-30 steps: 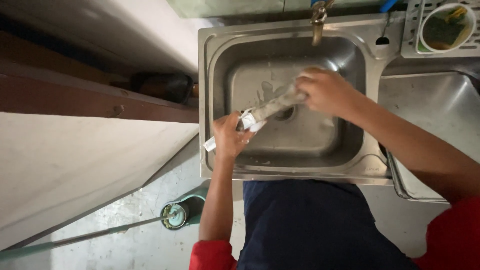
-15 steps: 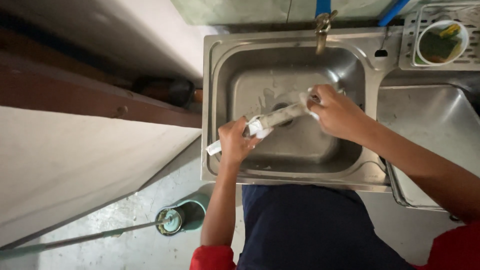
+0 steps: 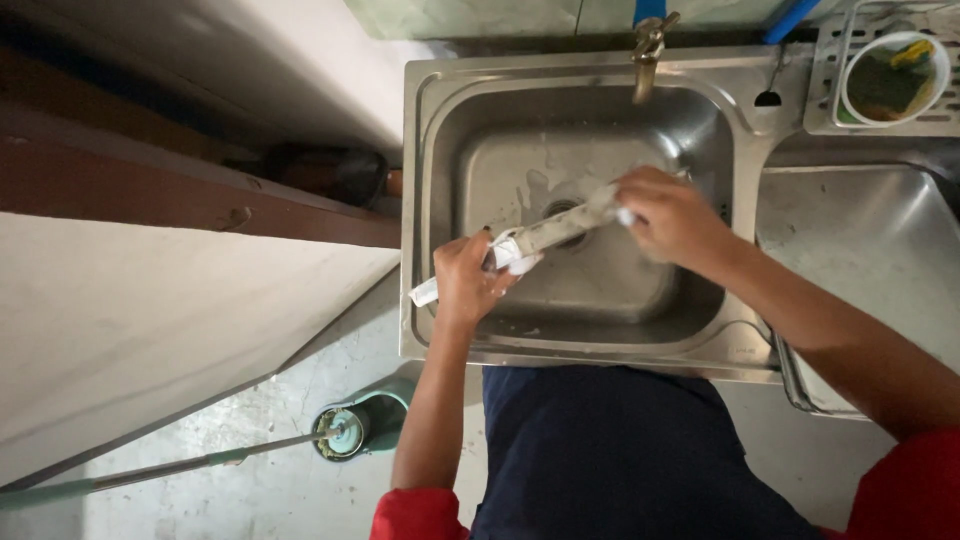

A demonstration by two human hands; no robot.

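A stainless steel double sink [image 3: 440,200] sits in a dim room against a pale green wall, with a bare, stained concrete floor [image 3: 250,470] below and to the left. The near basin is rectangular with rounded corners, its metal dull and streaked with soap residue around the round drain [image 3: 562,210]. A brass-coloured tap [image 3: 647,55] stands at the back rim, its spout over the basin. The second basin [image 3: 860,240] lies to the right, only partly in view. Behind it a perforated metal rack [image 3: 830,90] holds a round white cup [image 3: 850,80] containing a green and yellow scouring sponge [image 3: 890,80]. To the left a dark wooden ledge [image 3: 150,190] runs above a pale slanted panel [image 3: 130,330]. On the floor a green round-headed tool [image 3: 350,430] lies on a long handle. Over the near basin, the left hand [image 3: 468,285] clamps its fingers around the lower end of a long, narrow, greyish-white soapy object [image 3: 555,228], its exact kind not discernible; a white tip [image 3: 425,293] protrudes past the hand over the sink's front-left rim. The right hand [image 3: 675,215] closes its fingers on the upper end, above the drain. The object slants from lower left to upper right, held clear of the basin bottom. The person wears a dark blue apron [image 3: 620,460] and red sleeves [image 3: 905,490].
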